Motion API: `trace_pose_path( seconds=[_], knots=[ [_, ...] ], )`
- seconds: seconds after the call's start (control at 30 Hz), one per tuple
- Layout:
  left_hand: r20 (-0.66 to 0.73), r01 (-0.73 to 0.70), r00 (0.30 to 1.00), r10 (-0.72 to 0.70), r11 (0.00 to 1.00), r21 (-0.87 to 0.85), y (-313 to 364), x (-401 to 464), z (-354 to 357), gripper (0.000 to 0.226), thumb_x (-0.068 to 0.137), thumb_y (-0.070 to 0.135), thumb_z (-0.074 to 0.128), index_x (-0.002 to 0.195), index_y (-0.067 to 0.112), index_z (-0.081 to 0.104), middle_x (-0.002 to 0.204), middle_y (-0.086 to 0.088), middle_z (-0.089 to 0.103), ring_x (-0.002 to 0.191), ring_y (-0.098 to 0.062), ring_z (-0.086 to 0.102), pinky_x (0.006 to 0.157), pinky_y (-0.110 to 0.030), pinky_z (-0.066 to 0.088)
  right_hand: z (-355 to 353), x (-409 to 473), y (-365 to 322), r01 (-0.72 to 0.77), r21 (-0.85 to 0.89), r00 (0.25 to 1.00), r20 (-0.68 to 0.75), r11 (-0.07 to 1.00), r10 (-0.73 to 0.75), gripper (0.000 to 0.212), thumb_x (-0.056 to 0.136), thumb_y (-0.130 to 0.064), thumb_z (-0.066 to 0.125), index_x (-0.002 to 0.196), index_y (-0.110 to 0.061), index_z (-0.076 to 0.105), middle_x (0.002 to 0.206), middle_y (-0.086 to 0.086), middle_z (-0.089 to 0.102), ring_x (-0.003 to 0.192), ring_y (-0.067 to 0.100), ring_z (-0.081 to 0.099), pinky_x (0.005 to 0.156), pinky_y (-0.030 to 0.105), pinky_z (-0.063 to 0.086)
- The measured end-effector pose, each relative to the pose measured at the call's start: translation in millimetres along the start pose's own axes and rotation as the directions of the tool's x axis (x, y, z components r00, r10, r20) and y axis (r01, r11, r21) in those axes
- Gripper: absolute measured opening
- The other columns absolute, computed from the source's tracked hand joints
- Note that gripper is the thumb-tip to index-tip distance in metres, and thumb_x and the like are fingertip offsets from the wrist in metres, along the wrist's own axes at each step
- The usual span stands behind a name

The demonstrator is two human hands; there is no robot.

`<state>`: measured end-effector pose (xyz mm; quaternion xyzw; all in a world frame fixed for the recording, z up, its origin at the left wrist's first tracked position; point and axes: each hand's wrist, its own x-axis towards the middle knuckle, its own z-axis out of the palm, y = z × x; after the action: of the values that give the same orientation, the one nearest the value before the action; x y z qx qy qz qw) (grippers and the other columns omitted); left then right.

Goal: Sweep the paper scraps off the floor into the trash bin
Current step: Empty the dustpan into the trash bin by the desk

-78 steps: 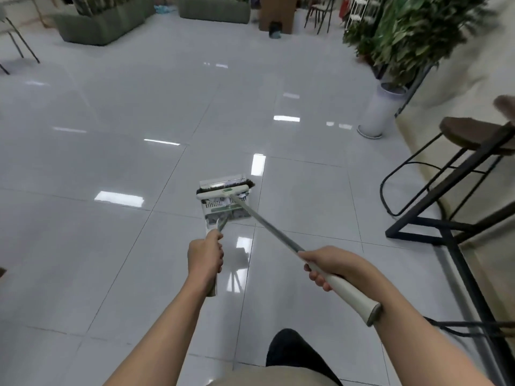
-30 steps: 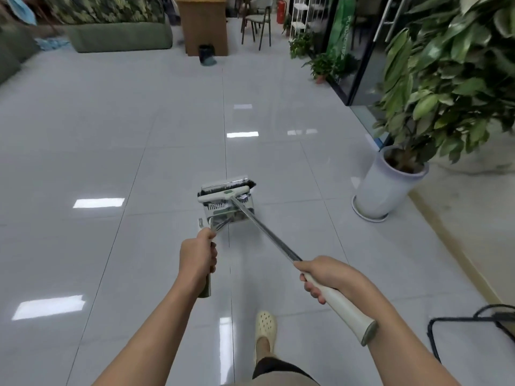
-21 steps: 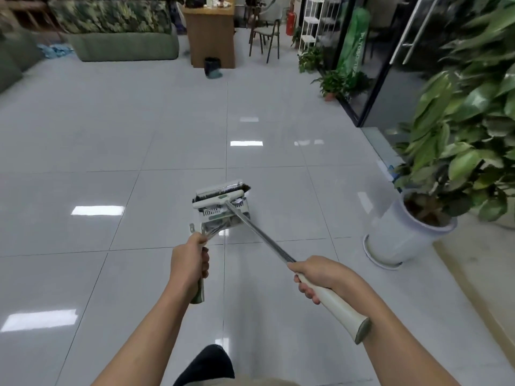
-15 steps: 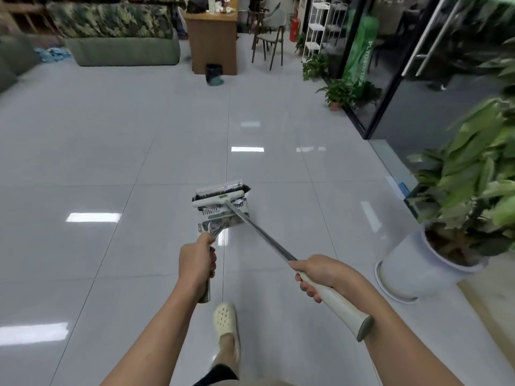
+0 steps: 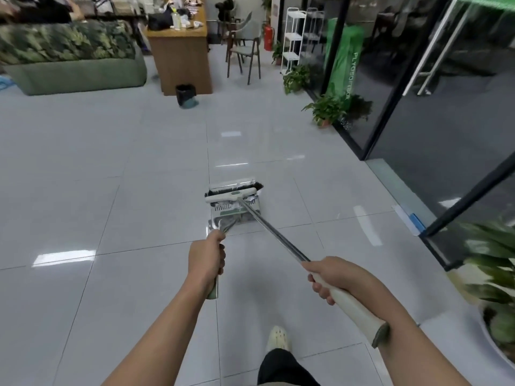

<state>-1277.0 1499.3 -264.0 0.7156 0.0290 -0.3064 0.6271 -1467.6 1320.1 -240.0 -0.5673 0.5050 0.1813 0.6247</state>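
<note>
My left hand grips the handle of a metal dustpan held out in front of me above the floor. My right hand grips the cream handle of a broom, whose white head with black bristles lies across the dustpan's mouth. White paper scraps show inside the pan under the broom head. A small dark trash bin stands far ahead beside a wooden desk.
A wooden desk and a green sofa stand at the back. A chair, a white shelf and potted plants line the glass wall on the right. A large potted plant is close at my right.
I have walked forward across the tiles; the bin, desk and glass wall are nearer and the big plant has slid to my right. Both hands keep the same grip.
</note>
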Motion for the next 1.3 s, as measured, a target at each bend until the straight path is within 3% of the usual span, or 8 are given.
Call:
trace_pose_path(
  seconds=[0.53, 0.8, 1.1, 1.3],
  knots=[
    [-0.053, -0.002, 0.999, -0.002, 0.997, -0.078, 229, 422, 178, 0.023, 0.087, 0.023, 0.055, 0.071, 0.015, 0.042, 0.056, -0.003, 0.037, 0.046, -0.018, 0.028, 0.051, -0.03, 0.025, -159, 287, -415, -0.029, -0.066, 0.999, 0.017, 0.997, 0.03, 0.034, 0.097, -0.039, 0.054, 0.079, -0.012, 0.047, 0.05, 0.0, 0.046, 0.036, 0.01, 0.038, 0.038, 0.016, 0.033],
    [-0.056, 0.03, 0.998, -0.034, 0.997, -0.07, 325, 653, 213, 0.028, 0.087, 0.02, 0.056, 0.064, 0.015, 0.04, 0.054, -0.003, 0.036, 0.044, -0.018, 0.028, 0.051, -0.03, 0.025, -182, 450, -610, -0.051, -0.08, 0.999, 0.008, 0.996, 0.051, 0.037, 0.098, -0.039, 0.053, 0.074, -0.012, 0.045, 0.05, 0.002, 0.043, 0.035, 0.011, 0.036, 0.038, 0.016, 0.03],
    [-0.011, 0.033, 0.999, -0.033, 0.999, 0.024, 479, 904, 238, 0.031, 0.086, 0.022, 0.055, 0.063, 0.017, 0.035, 0.053, 0.0, 0.034, 0.045, -0.017, 0.026, 0.05, -0.029, 0.024, -200, 590, -850, -0.033, -0.016, 0.999, 0.002, 0.999, 0.033, 0.035, 0.096, -0.038, 0.056, 0.076, -0.01, 0.049, 0.05, 0.003, 0.047, 0.037, 0.012, 0.039, 0.039, 0.018, 0.033],
    [-0.035, 0.042, 0.998, -0.044, 0.998, -0.041, 548, 1061, 272, 0.026, 0.085, 0.022, 0.054, 0.068, 0.017, 0.035, 0.057, -0.001, 0.03, 0.05, -0.018, 0.022, 0.051, -0.03, 0.022, -230, 696, -986, -0.038, -0.049, 0.999, 0.005, 0.998, 0.038, 0.037, 0.096, -0.039, 0.056, 0.072, -0.012, 0.048, 0.051, 0.002, 0.047, 0.037, 0.013, 0.039, 0.04, 0.018, 0.033]
  ],
)
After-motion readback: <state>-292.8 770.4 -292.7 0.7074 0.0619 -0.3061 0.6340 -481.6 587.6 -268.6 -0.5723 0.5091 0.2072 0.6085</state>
